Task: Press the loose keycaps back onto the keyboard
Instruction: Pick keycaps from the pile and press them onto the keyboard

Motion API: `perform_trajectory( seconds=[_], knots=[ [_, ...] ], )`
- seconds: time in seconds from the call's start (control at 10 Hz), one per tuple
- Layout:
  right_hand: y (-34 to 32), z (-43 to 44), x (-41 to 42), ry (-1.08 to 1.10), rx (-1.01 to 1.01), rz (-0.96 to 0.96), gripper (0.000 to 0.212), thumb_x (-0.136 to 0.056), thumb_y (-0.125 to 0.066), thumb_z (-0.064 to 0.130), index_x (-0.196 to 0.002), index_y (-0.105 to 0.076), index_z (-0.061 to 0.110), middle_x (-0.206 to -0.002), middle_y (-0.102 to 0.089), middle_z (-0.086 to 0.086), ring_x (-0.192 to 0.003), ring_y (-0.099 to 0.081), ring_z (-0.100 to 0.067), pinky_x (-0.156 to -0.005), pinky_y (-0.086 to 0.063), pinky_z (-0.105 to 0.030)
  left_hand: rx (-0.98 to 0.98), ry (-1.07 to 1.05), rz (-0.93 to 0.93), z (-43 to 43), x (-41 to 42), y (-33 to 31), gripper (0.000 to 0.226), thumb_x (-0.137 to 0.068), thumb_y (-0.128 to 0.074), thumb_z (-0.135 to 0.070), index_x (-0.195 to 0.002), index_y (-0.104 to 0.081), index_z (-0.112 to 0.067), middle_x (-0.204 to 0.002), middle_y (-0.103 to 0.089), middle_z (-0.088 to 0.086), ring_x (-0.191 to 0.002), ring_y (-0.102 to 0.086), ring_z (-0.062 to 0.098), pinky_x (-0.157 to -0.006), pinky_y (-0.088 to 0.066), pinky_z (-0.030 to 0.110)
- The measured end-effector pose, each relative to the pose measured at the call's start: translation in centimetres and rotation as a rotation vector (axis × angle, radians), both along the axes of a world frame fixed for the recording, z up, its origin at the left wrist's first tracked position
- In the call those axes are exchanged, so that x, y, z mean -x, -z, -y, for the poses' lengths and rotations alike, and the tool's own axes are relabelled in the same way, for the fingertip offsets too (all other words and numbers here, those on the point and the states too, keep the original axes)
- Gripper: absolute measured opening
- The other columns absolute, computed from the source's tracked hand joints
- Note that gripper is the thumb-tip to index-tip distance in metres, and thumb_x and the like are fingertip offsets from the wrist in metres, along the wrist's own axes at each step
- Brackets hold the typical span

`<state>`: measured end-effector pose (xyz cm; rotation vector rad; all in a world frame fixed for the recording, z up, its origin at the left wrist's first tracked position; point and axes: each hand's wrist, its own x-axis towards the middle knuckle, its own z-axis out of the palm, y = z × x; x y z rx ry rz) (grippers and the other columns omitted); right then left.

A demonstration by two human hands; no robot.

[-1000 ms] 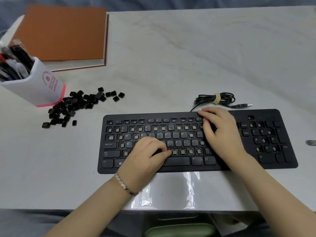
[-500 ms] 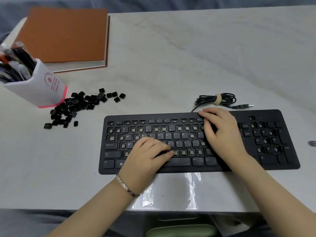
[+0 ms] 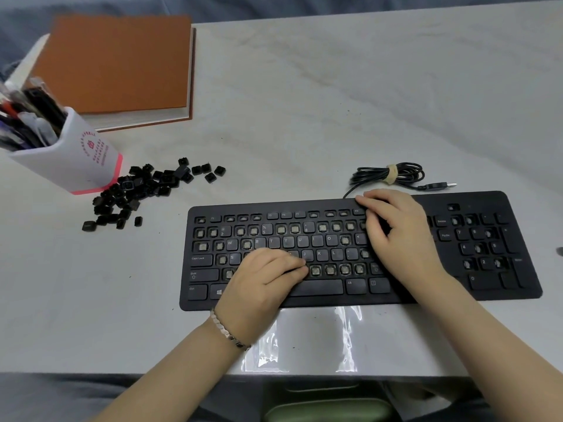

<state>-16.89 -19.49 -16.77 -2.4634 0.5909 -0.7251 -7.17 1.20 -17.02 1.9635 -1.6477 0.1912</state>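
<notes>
Left hand (image 3: 262, 283) and right hand (image 3: 402, 237) fingers touch the keyboard (image 3: 320, 300).

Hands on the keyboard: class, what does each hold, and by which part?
The right hand lies flat over the top edge of the keyboard, gripping nothing. The left hand presses the lower letter rows with curled fingers; whether it holds a keycap cannot be told.

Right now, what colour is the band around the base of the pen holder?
Pink, on the mostly white pen holder; the head view shows it.
</notes>
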Motion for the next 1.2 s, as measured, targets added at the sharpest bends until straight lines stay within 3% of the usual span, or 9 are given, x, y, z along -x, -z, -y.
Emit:
perform_trajectory(
  seconds=[0.3,0.5,0.7,0.9,1.0,1.1,1.2],
  knots=[
    [0.0,-0.1,0.0,-0.001,0.001,-0.004,0.025,-0.081,-0.057,-0.004,-0.102,-0.069,0.003,-0.103,-0.064,-0.013,-0.099,-0.058,-0.033,-0.088,-0.044,-0.052,0.048,-0.138,-0.152,0.0,0.4,0.0,0.018,-0.083,-0.061,-0.016,-0.085,-0.076,-0.007,-0.093,-0.068,0.008,-0.091,-0.056,0.020,-0.077,-0.049,0.042],
    [-0.1,-0.2,0.0,0.006,0.000,-0.013,0.025,-0.081,-0.058,-0.005,-0.102,-0.069,0.003,-0.103,-0.064,-0.013,-0.098,-0.058,-0.032,-0.088,-0.044,-0.052,-0.049,-0.157,-0.069,-0.8,0.5,-0.5,0.023,-0.085,-0.054,-0.026,-0.089,-0.076,-0.020,-0.122,-0.060,0.009,-0.118,-0.053,0.024,-0.101,-0.036,0.050],
    [-0.2,-0.2,-0.1,0.005,-0.003,-0.014,0.026,-0.081,-0.054,-0.001,-0.102,-0.069,0.003,-0.102,-0.064,-0.013,-0.097,-0.059,-0.034,-0.086,-0.044,-0.052,-0.115,-0.207,-0.045,-0.7,0.9,-0.5,0.025,-0.085,-0.054,-0.029,-0.080,-0.077,-0.021,-0.123,-0.060,0.011,-0.119,-0.054,0.026,-0.098,-0.039,0.055],
    [-0.8,-0.5,-0.1,0.016,-0.002,-0.059,0.026,-0.079,-0.059,-0.009,-0.101,-0.069,0.000,-0.103,-0.064,-0.016,-0.099,-0.058,-0.036,-0.090,-0.043,-0.050,-0.122,-0.231,-0.106,-0.2,1.5,-1.5,0.031,-0.083,-0.051,-0.027,-0.066,-0.075,-0.017,-0.114,-0.066,0.006,-0.115,-0.057,0.028,-0.097,-0.039,0.055],
    [-1.6,-0.9,-0.7,-0.006,-0.034,-0.138,0.028,-0.079,-0.056,-0.008,-0.102,-0.068,0.000,-0.107,-0.063,-0.014,-0.105,-0.054,-0.032,-0.096,-0.039,-0.044,-0.055,-0.237,-0.214,-1.4,0.1,-2.4,0.040,-0.085,-0.049,-0.026,-0.054,-0.069,-0.011,-0.095,-0.072,-0.001,-0.106,-0.062,0.014,-0.101,-0.037,0.045],
    [-3.3,-2.3,-2.9,-0.157,-0.062,-0.197,0.023,-0.083,-0.055,-0.001,-0.101,-0.069,0.004,-0.104,-0.065,-0.008,-0.103,-0.054,-0.024,-0.096,-0.032,-0.025,0.123,-0.492,-0.405,-2.5,-3.2,-3.2,0.017,-0.085,-0.060,-0.013,-0.075,-0.074,-0.009,-0.088,-0.065,-0.011,-0.093,-0.056,-0.002,-0.090,-0.038,0.012],
    [-4.3,-3.9,-5.3,-0.305,-0.060,-0.251,0.024,-0.087,-0.052,0.005,-0.104,-0.068,0.009,-0.105,-0.065,-0.004,-0.104,-0.053,-0.020,-0.093,-0.033,-0.024,0.094,-0.726,-0.440,-3.3,-6.9,-3.3,0.014,-0.085,-0.061,-0.005,-0.095,-0.070,-0.010,-0.100,-0.064,-0.004,-0.101,-0.057,0.011,-0.093,-0.036,0.015]
  ],
)
